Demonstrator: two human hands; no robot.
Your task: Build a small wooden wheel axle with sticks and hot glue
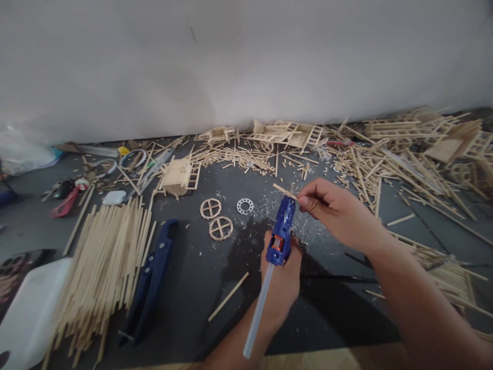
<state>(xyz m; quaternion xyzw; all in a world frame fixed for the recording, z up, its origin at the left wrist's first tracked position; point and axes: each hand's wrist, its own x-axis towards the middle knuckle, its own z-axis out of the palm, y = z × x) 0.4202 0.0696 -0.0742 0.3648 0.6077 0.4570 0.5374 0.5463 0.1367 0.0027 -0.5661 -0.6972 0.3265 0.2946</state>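
The left hand (280, 275) gripped one blue glue gun (282, 231); the right hand (336, 210) pinched one short wooden stick (284, 191) at its nozzle. Two wooden wheels (215, 218) lay left.

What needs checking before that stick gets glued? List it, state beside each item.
1. Glue gun gripped in left hand: ok.
2. Short stick pinched in right hand: ok.
3. Stick at the gun's nozzle: ok, they meet or nearly meet.
4. Glue rod loaded, sticking out the back: ok.
5. Glue hot and flowing: cannot tell.
6. Wooden wheels lying within reach on the dark mat: ok.
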